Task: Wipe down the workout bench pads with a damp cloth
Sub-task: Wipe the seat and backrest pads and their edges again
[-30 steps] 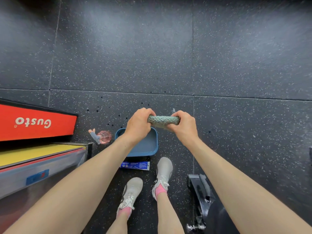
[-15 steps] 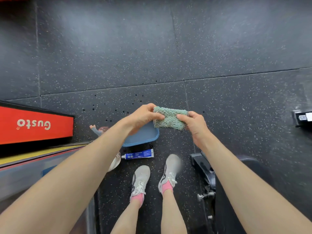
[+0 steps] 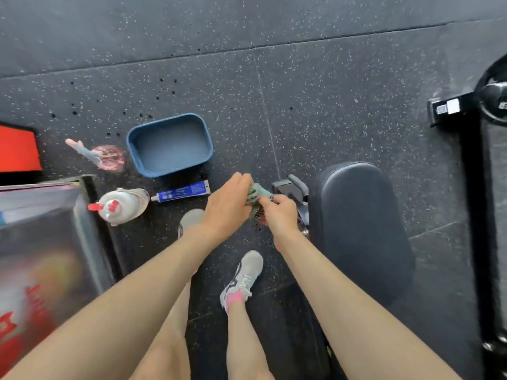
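Together, both hands held the cloth

The cloth was green and fuzzy, bunched up small, with a piece of dark mesh hanging under it. The left hand and the right hand both had their fingers curled round it, above the floor and just left of the dark bench pad. The fingers hid most of the cloth, so its full shape was unclear. The right forearm covered the near part of the pad.
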Action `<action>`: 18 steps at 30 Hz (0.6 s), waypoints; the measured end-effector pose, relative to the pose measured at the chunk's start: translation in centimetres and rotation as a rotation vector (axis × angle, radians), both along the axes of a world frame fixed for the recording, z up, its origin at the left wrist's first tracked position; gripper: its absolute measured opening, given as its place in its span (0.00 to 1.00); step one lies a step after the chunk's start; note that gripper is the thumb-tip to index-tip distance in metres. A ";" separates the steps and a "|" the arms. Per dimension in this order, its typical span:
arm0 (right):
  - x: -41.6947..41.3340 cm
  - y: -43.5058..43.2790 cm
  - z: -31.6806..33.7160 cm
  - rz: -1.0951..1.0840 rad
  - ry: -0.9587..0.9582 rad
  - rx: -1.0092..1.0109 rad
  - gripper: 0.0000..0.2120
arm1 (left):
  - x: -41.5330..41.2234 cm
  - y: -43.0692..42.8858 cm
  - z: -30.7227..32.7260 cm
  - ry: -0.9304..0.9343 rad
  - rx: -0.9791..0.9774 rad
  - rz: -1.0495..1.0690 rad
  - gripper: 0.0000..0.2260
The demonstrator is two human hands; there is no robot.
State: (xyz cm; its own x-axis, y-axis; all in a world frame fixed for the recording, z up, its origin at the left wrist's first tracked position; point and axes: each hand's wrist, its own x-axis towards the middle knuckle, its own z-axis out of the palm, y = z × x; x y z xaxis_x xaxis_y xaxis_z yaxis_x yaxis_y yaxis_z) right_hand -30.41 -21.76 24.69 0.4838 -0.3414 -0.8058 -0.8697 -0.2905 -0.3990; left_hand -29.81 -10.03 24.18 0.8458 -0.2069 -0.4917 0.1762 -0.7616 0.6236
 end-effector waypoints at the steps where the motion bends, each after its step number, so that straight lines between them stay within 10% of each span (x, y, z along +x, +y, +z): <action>1: -0.8 -0.3 0.2 -0.057 0.030 0.016 0.14 | -1.4 -0.7 -0.3 0.004 -0.046 -0.011 0.13; 5: -2.7 -1.9 1.5 -0.198 0.109 0.056 0.12 | -4.9 -2.3 -1.1 0.089 -0.131 -0.124 0.30; 9: -2.6 -2.7 3.9 -0.105 0.055 0.098 0.14 | -4.7 -3.3 -1.8 0.144 -0.216 0.150 0.21; 18: -2.8 -11.8 4.8 0.446 -0.271 -0.710 0.21 | 1.2 -10.2 -1.5 0.058 -0.131 0.268 0.14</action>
State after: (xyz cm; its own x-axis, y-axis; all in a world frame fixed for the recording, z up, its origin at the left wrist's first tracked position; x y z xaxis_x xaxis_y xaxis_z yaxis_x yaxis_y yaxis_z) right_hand -33.25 -33.53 29.50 0.8353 -0.4520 -0.3129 -0.5178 -0.8381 -0.1715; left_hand -28.64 -20.20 22.68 0.8501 -0.0448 -0.5247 0.3986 -0.5964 0.6967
